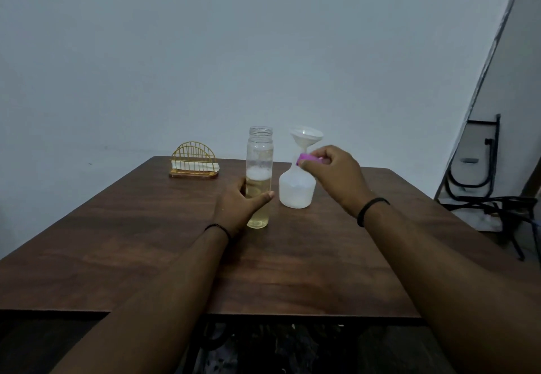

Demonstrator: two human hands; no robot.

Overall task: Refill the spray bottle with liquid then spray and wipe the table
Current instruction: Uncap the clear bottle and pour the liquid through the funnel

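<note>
Left hand (pixel 238 202) wrapped round tall clear bottle (pixel 258 179), half full of yellowish liquid; right hand (pixel 333 174) pinching pink cap (pixel 311 159) beside white spray bottle (pixel 296 187), funnel (pixel 306 136) seated in neck. Filling apparently unfinished; spraying and wiping table (pixel 175 256) left

A tall bottle (pixel 259 180) is standing at frame centre on the table (pixel 146 242). A spray bottle (pixel 295 189) is standing just right of it, carrying a funnel (pixel 306 136) in its neck. A napkin holder (pixel 194 161) is sitting at the table's far edge, left of both.
</note>
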